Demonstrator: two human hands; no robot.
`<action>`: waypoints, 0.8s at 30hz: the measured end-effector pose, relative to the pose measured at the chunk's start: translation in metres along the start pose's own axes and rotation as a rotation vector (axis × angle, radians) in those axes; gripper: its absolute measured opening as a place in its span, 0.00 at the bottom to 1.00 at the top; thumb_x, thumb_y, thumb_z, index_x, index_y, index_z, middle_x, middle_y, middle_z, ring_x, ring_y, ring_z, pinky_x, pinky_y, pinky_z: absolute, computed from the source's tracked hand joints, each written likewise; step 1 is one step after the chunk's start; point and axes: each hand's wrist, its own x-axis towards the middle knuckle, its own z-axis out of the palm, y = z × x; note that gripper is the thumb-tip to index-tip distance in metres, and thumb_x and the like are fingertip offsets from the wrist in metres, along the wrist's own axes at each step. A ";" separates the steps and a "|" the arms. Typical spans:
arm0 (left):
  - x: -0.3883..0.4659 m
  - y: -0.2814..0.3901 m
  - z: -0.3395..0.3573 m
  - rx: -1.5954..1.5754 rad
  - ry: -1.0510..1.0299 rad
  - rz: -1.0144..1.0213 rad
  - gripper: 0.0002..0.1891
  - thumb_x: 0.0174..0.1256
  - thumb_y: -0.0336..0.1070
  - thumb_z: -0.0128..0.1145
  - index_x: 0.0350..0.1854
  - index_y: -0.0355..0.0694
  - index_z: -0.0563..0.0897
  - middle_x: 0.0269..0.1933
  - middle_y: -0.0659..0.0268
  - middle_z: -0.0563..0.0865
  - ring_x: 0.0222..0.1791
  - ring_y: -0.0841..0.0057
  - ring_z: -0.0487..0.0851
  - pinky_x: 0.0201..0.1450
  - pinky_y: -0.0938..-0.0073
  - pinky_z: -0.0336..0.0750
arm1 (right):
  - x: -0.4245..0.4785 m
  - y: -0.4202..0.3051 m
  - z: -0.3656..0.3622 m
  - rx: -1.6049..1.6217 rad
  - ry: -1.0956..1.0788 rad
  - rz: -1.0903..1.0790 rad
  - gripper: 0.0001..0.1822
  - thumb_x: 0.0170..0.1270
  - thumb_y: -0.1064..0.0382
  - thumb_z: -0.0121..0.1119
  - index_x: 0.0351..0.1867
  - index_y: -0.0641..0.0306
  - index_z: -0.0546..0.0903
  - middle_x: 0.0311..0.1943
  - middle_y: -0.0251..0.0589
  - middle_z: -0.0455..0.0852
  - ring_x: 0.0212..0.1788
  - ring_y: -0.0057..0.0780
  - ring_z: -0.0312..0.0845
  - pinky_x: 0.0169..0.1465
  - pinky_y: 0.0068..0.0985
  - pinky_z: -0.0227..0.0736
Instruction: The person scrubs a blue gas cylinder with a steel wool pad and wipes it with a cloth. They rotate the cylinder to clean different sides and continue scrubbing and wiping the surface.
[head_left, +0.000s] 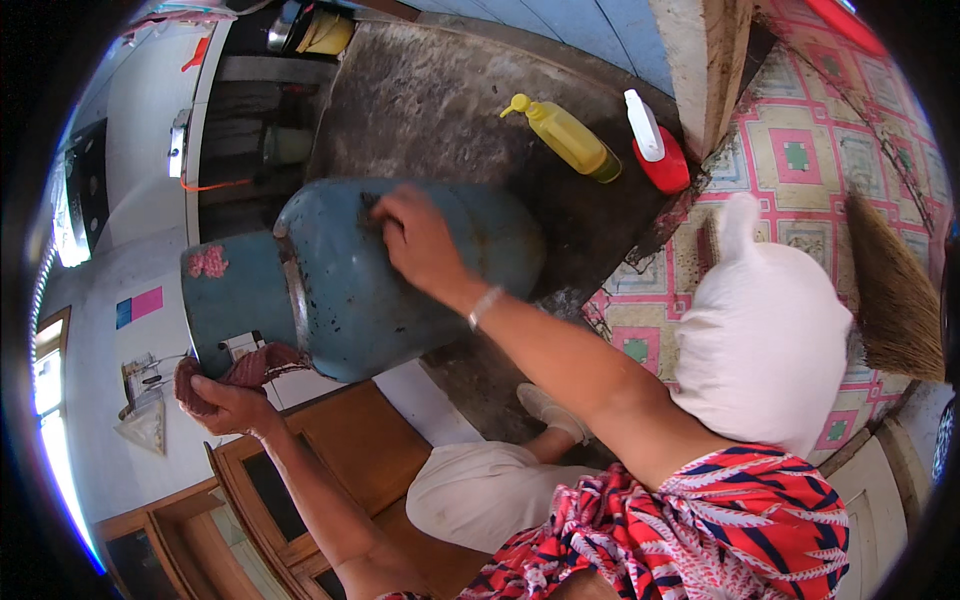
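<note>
A blue-green metal gas cylinder (420, 277) with worn, rusty patches fills the middle of the view. My left hand (229, 405) grips a reddish-brown cloth (259, 366) at the rim of the cylinder's collar (240, 300). On the cylinder's rounded side is my right hand (420, 240), blurred, fingers bent, with a bracelet at the wrist. A small dark thing or patch shows at its fingertips; whether the hand holds it cannot be told. A pink, knobbly patch (208, 261) shows on the collar. Beyond the cylinder are a yellow pump bottle (574, 142) and a red bottle with a white top (660, 154).
My white-clothed knees (765, 337) flank the working area. A straw broom (892, 292) is at the right on patterned flooring (795, 154). A wooden cabinet (360, 442) is at lower left, a blue wall (540, 30) at the top, beside a post (705, 67).
</note>
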 end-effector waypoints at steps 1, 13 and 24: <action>0.002 0.003 0.002 0.015 -0.004 -0.001 0.16 0.73 0.39 0.49 0.49 0.30 0.80 0.48 0.57 0.84 0.47 0.66 0.81 0.55 0.65 0.74 | 0.018 0.016 0.004 -0.002 0.003 0.014 0.06 0.53 0.76 0.52 0.33 0.68 0.77 0.35 0.52 0.75 0.42 0.51 0.72 0.44 0.38 0.69; 0.003 -0.005 -0.006 0.054 0.011 0.065 0.13 0.72 0.35 0.49 0.46 0.29 0.81 0.45 0.56 0.85 0.44 0.66 0.82 0.51 0.66 0.76 | -0.028 0.001 -0.012 0.014 -0.012 0.087 0.07 0.53 0.77 0.51 0.34 0.68 0.76 0.35 0.52 0.75 0.43 0.51 0.72 0.46 0.38 0.69; 0.002 0.000 -0.007 0.042 0.005 0.032 0.15 0.73 0.37 0.47 0.47 0.29 0.81 0.45 0.56 0.84 0.45 0.65 0.82 0.52 0.64 0.76 | -0.074 -0.005 -0.020 -0.039 0.019 0.016 0.06 0.53 0.77 0.52 0.32 0.68 0.76 0.34 0.51 0.75 0.41 0.51 0.71 0.44 0.39 0.68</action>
